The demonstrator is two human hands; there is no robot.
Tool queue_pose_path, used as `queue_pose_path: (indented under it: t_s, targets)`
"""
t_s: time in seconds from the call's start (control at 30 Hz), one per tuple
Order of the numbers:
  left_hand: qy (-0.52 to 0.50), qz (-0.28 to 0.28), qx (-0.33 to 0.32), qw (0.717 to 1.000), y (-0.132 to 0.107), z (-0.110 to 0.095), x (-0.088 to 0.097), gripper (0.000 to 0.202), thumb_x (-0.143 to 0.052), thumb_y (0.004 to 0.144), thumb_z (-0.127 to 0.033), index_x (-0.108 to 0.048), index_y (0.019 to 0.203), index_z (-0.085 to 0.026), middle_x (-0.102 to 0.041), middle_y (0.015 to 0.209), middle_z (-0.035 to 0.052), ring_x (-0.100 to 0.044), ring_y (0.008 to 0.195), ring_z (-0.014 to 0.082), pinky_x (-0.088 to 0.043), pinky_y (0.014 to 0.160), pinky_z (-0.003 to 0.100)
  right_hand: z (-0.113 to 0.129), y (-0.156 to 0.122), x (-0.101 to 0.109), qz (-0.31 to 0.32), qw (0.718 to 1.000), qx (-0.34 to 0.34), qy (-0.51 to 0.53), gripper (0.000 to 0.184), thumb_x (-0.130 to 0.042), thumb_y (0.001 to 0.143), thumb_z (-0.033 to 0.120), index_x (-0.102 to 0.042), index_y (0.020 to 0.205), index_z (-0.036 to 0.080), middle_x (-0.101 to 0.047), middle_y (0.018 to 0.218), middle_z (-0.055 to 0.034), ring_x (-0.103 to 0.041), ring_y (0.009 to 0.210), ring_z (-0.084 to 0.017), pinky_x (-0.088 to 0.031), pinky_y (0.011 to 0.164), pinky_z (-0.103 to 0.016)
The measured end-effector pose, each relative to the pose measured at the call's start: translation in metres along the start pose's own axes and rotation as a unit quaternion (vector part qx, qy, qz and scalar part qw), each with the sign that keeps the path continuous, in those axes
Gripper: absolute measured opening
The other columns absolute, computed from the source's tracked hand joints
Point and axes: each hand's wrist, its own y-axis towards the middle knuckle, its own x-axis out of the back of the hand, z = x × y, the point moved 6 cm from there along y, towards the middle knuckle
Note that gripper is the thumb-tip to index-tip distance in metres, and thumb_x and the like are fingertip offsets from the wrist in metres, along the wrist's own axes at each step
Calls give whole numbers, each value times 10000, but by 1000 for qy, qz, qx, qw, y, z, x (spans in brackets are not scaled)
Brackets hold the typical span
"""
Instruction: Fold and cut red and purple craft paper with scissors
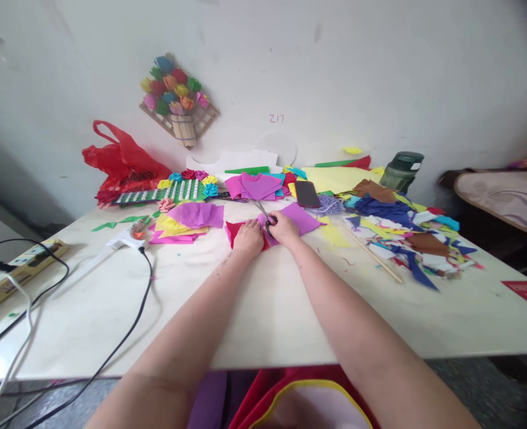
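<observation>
My right hand (285,228) is closed around the black handles of a pair of scissors (260,207), whose blades point away from me to the upper left. Purple sheet material (303,219) lies flat under that hand and spreads to its right. Beside it, my left hand (249,239) rests palm down with fingers stretched forward, pressing on a red piece (233,231). Just beyond the blades sits a stack of purple and magenta pieces (257,186). To the left are more purple pieces (196,214) over yellow ones (171,226).
A glue gun (127,237) with its cord and a power strip (17,271) occupy the left side. A phone (306,194), blue-purple yarn (327,204), a wooden stick (373,253), a scrap pile (424,244) and a green bottle (401,171) are on the right. A red bag (124,158) stands back left.
</observation>
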Motion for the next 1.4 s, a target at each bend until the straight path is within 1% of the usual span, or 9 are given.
queue_pose_path:
  t_s: [0.1, 0.3, 0.53, 0.7, 0.8, 1.0, 1.1, 1.23, 1.4]
  targets:
    - [-2, 4, 10, 1000, -2, -1, -2, 490, -217, 921, -262, -376, 1336, -56, -332, 1421, 148, -239, 1333, 250, -190, 1067, 378, -3, 0, 3, -16, 999, -22, 23, 396, -558, 746, 361, -540, 1131, 269, -654, 1058, -4, -594, 964, -204, -447, 768, -285]
    - [1, 5, 24, 1000, -1, -4, -5, 507, -211, 919, -266, -358, 1348, -39, -298, 1436, 154, -208, 1343, 257, -166, 1076, 387, -4, -2, 6, -37, 998, -36, 24, 383, -549, 747, 366, -546, 1114, 257, -663, 1022, -14, -600, 941, -207, -446, 764, -289]
    - [2, 10, 32, 999, 2, -5, -6, 505, -216, 915, -244, -354, 1348, -26, -301, 1434, 160, -204, 1343, 263, -158, 1077, 385, -7, 3, 10, -56, 995, -66, 56, 355, -530, 755, 361, -549, 1092, 250, -663, 1014, -19, -598, 943, -192, -445, 771, -276]
    - [2, -5, 13, 1000, 9, -3, -5, 501, -216, 915, -248, -379, 1329, -17, -336, 1410, 179, -239, 1329, 271, -178, 1068, 394, -11, 8, 9, -73, 989, -81, 96, 362, -538, 743, 401, -557, 1071, 250, -664, 1007, -19, -600, 928, -188, -444, 780, -277]
    - [11, -9, 2, 1000, 11, -3, -5, 501, -204, 917, -258, -391, 1323, -30, -357, 1402, 167, -254, 1322, 263, -173, 1069, 387, -12, 13, 9, -83, 988, -80, 106, 389, -542, 733, 442, -561, 1070, 248, -661, 1002, -24, -597, 928, -190, -446, 779, -282]
    - [24, -33, 13, 999, 0, -6, -1, 552, -228, 904, -365, -373, 1347, -70, -300, 1443, 127, -146, 1360, 257, -122, 1088, 415, -17, 19, 7, -89, 985, -79, 123, 408, -573, 699, 453, -572, 1046, 239, -658, 966, -25, -597, 888, -186, -444, 766, -283]
    - [30, -13, 25, 999, -4, -6, -1, 565, -206, 902, -348, -357, 1354, -44, -303, 1439, 134, -176, 1354, 249, -123, 1091, 404, -20, 21, 5, -92, 983, -63, 147, 389, -566, 705, 433, -574, 1035, 229, -658, 935, -18, -598, 855, -178, -449, 746, -279]
    - [17, 25, 44, 999, -5, -6, -4, 588, -204, 897, -344, -287, 1380, -20, -250, 1460, 140, -177, 1353, 251, -143, 1089, 403, -24, 23, 8, -94, 979, -52, 171, 359, -563, 713, 418, -588, 1002, 208, -657, 900, -21, -601, 826, -177, -465, 710, -276]
    - [4, 25, 50, 998, -5, -6, -4, 586, -195, 897, -355, -282, 1387, -45, -234, 1469, 129, -160, 1357, 246, -136, 1091, 416, -19, 18, 23, -84, 969, -33, 231, 358, -565, 740, 441, -589, 992, 187, -660, 825, -29, -618, 687, -151, -481, 589, -248]
